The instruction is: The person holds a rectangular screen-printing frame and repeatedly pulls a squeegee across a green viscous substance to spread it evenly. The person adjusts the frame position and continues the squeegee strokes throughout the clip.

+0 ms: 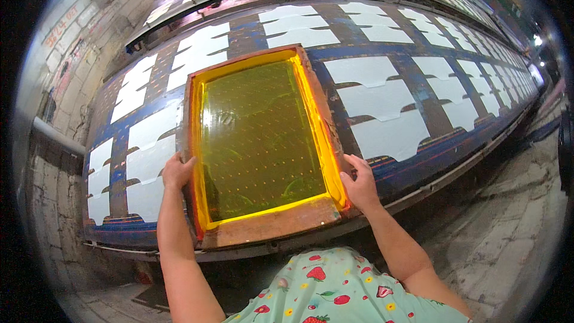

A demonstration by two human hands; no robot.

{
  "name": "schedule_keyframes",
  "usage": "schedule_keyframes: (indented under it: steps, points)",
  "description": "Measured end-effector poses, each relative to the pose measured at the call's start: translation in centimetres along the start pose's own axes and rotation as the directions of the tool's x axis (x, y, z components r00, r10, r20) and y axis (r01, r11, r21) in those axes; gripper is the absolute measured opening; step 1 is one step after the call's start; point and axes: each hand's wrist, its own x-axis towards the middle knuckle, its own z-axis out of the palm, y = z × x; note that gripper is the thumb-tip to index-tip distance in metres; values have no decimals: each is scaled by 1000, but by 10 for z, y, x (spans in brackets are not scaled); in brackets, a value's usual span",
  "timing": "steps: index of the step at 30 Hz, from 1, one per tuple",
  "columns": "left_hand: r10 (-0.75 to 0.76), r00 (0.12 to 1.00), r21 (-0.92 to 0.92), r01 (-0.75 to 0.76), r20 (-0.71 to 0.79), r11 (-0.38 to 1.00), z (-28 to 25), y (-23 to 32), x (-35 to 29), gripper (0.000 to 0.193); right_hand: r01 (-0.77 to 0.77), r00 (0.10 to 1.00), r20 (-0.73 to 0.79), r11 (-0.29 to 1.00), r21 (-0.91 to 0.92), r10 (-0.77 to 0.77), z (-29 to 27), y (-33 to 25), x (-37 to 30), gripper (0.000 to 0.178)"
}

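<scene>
Firmly, both hands [177,171] [359,183] on opposite edges of yellow-meshed printing screen [260,137].

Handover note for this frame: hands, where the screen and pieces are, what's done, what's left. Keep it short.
Left hand: gripping the left edge of the screen frame.
Right hand: gripping the right edge, near the lower corner.
The wooden frame with yellow mesh lies on the long blue table, near its front edge.
White fabric pieces lie in rows on both sides along the table; whatever lies under the mesh is hidden.
Done: frame is down on the table. No squeegee in view.
Left: cannot tell which pieces are printed; all look plain white.
</scene>
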Motion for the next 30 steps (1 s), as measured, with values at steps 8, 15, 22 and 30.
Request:
schedule_keyframes:
  steps: [8,15,22,30]
  points:
    - [35,997,-74,-41,-75,996,10,-9,5,68,-247,960,180,952,180,215,13,-3,16,43]
    - [9,995,-156,-25,-104,987,17,-16,5,62,-295,953,109,945,139,281,12,-31,24,34]
    - [58,992,-232,-84,-115,969,15,-29,16,55,-65,997,50,987,144,58,-19,-56,24,28]
    - [68,987,-267,-106,-148,958,-5,47,7,48,-107,994,37,989,105,104,-73,-18,67,26]
